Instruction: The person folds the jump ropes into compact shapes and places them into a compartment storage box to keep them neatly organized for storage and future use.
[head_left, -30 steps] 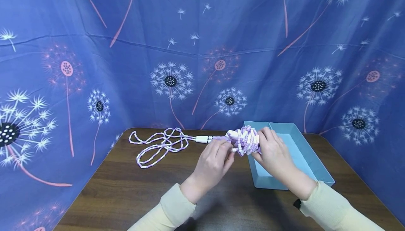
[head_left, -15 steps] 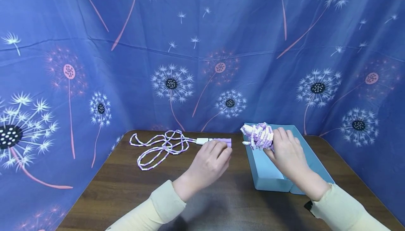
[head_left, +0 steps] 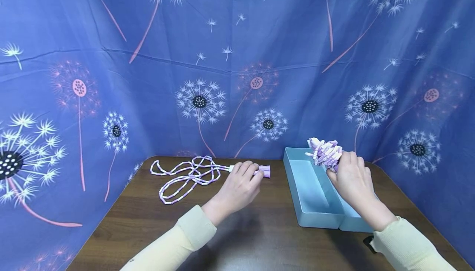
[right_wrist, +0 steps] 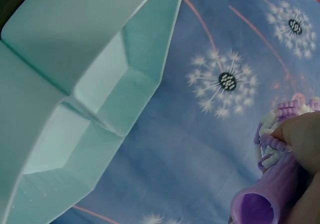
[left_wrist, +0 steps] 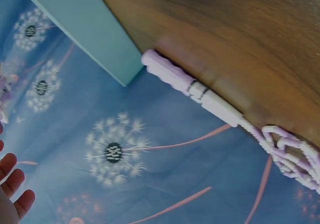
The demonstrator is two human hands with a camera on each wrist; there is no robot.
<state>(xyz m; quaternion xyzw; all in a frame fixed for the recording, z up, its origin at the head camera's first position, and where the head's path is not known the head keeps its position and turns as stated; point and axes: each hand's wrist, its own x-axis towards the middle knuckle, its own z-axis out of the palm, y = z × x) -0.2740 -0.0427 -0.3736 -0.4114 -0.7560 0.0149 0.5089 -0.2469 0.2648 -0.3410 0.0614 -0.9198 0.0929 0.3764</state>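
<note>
head view: right hand (head_left: 352, 176) fingers clamp the bundled rope (head_left: 324, 152) above the tray (head_left: 315, 217), left hand (head_left: 239, 184) fingers rest loosely on the second rope's handle (head_left: 261, 171) on the desk (head_left: 148, 225); lowering likely comes next.

Count from my remote seat: two beaded jump ropes, one tray, two hands.

I count two purple-and-white beaded jump ropes: one wound bundle (head_left: 324, 152) gripped in the right hand (head_left: 352, 177), and one loose rope (head_left: 185, 174) spread on the single wooden table (head_left: 148, 221), its purple handle (head_left: 261, 171) under the left hand (head_left: 237, 186). I see one teal tray (head_left: 315, 217), and one blue dandelion-print cloth (head_left: 222, 56) behind it all. Two cream sleeves (head_left: 193, 229) show.
</note>
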